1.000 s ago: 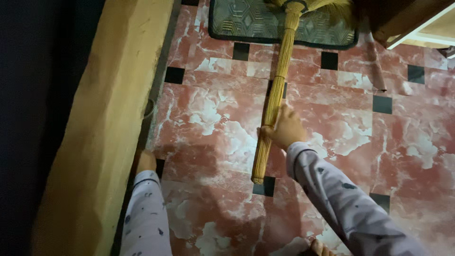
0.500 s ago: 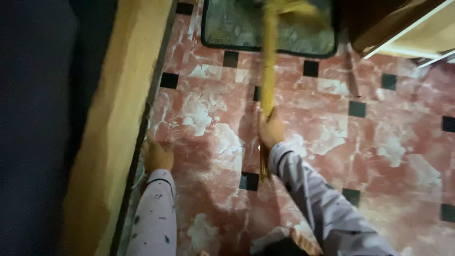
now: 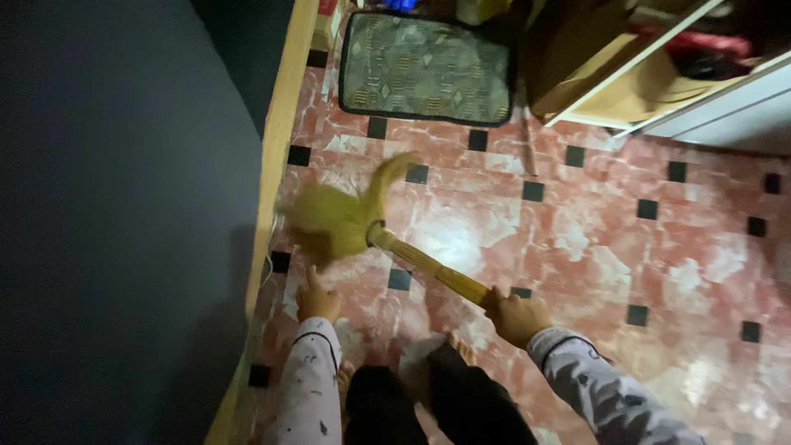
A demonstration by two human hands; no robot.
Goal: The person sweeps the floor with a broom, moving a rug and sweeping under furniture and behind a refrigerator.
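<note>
One straw broom [image 3: 375,235] lies slantwise over the floor, its bound yellow handle running from the lower right up to a dark band, where the blurred bristle head fans out to the left, close to the wooden edge. The right hand [image 3: 515,315] is wrapped around the handle's lower end, fingers closed tight on it. The left hand [image 3: 317,298] is just below the bristles, near them but apart, fingers loosely spread and holding nothing; whether it rests on the floor is hard to tell. Both arms wear pale sleeves with small dark specks, and dark trouser legs show between them at the bottom.

The floor [image 3: 626,247] is red-and-white marbled tile with small black squares set at the corners. One long wooden beam [image 3: 276,165] runs along the left, with a dark flat surface beyond it. One patterned green mat [image 3: 427,67] with a dark border lies at the top. To the upper right stands one piece of furniture with pale frames [image 3: 700,91], something red and dark inside it, too dim to make out.
</note>
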